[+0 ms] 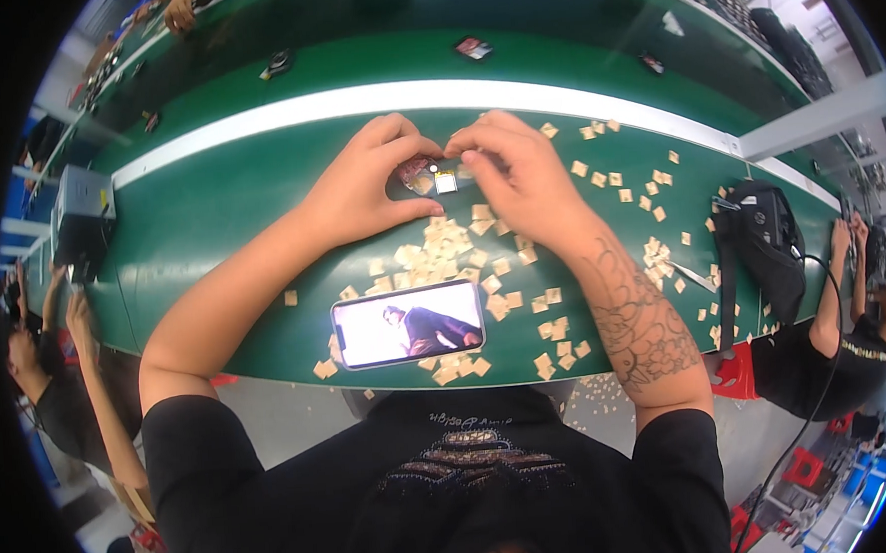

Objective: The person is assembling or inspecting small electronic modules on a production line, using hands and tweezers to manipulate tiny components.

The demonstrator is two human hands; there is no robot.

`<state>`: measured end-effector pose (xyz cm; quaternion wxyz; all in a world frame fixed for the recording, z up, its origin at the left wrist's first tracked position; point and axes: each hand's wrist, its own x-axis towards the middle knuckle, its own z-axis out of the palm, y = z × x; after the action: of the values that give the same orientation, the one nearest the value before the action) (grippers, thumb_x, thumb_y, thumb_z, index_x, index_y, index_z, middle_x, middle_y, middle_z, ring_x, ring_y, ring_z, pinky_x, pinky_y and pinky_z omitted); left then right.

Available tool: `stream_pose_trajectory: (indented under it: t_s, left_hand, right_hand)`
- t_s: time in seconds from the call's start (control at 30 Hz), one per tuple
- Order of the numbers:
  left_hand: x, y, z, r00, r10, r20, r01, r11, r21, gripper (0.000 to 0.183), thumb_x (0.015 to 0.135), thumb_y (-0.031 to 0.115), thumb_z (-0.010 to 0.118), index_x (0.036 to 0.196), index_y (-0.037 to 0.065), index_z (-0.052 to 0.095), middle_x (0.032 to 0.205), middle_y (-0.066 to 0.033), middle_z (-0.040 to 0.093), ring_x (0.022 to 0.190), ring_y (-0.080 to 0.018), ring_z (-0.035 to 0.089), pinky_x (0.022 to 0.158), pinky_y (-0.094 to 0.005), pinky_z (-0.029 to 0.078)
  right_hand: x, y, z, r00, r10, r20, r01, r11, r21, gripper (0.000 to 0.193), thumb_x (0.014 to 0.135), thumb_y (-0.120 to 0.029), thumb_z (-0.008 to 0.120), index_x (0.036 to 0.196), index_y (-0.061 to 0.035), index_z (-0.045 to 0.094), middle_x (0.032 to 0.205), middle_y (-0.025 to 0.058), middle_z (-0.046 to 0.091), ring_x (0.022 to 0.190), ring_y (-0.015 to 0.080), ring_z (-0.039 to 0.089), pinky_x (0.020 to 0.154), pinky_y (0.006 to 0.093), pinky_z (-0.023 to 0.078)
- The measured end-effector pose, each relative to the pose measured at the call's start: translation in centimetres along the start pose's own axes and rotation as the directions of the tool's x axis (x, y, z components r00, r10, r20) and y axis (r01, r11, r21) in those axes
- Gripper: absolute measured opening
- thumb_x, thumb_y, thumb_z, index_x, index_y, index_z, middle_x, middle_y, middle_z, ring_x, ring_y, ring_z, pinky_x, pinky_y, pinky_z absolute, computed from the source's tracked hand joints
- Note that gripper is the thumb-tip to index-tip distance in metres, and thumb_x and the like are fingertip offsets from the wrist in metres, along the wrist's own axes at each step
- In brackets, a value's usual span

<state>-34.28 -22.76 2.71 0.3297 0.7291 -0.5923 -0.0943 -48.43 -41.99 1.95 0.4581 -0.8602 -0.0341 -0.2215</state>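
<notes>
My left hand (373, 185) curves around a small dark-and-reddish electronic piece (418, 176) on the green bench. A small white square with a yellow edge (445, 182) shows at its right side. Just to the right, my right hand (521, 180) has its thumb and forefinger pinched together beside the piece; whatever lies between those fingertips is too small to make out. Many small beige squares (441, 242) are strewn below and to the right of my hands. Nearer to me a phone (409, 326) lies flat, its screen lit with a picture.
A white rail (383, 96) runs beyond my hands; past it, small devices (473, 48) sit on a green surface. Tweezers (694, 276) and a black bag (762, 245) are on the right. A grey box (87, 220) stands far left. Other people sit on both sides.
</notes>
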Motion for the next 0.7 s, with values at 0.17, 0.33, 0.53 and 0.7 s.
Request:
stream_pose_trajectory:
  t_s: [0.17,0.33,0.53,0.7]
  left_hand:
    - [-2.9,-0.6,-1.2,0.999,-0.037,-0.002,0.037,0.998,-0.049,0.047,0.079,0.021,0.089,0.119,0.005,0.070,0.109,-0.0105,0.061,0.107,-0.0312,0.060,0.094,-0.0412,0.051]
    - [-3.6,-0.9,-1.3,1.000,-0.017,0.002,0.017,0.999,-0.034,0.047,0.079,0.014,0.088,0.121,0.005,0.069,0.106,-0.0092,0.059,0.101,-0.0298,0.060,0.089,-0.0392,0.052]
    - [-4.2,-0.6,-0.9,0.999,-0.013,-0.030,0.012,1.000,-0.016,0.044,0.081,0.014,0.086,0.120,0.005,0.067,0.108,-0.0105,0.060,0.102,-0.0319,0.062,0.086,-0.0401,0.054]
    - [-4.3,-0.4,-0.8,0.999,-0.047,0.001,0.047,0.999,0.010,0.044,0.081,0.015,0.086,0.120,0.004,0.067,0.110,-0.0117,0.060,0.103,-0.0333,0.063,0.087,-0.0412,0.054]
  right_hand:
    - [-0.5,-3.1,0.9,0.969,0.047,0.241,-0.008,0.987,-0.161,0.018,0.098,-0.007,0.063,0.114,-0.0067,0.071,0.099,0.0115,0.061,0.081,0.0324,0.064,0.076,0.0427,0.053]
    - [-0.2,-5.3,1.7,0.963,0.058,0.264,0.075,0.881,-0.467,0.022,0.089,-0.002,0.065,0.111,-0.0036,0.069,0.097,0.0118,0.065,0.091,0.0339,0.070,0.076,0.0447,0.058]
    - [0.1,-6.3,2.5,0.937,0.080,0.341,0.154,0.781,-0.606,0.025,0.082,0.000,0.067,0.107,-0.0023,0.068,0.096,0.0108,0.067,0.091,0.0333,0.071,0.074,0.0438,0.059]
    - [-0.4,-3.9,2.6,0.972,0.086,0.218,0.004,0.923,-0.384,0.018,0.087,0.001,0.070,0.104,-0.0018,0.068,0.095,0.0110,0.069,0.084,0.0306,0.071,0.071,0.0420,0.057]
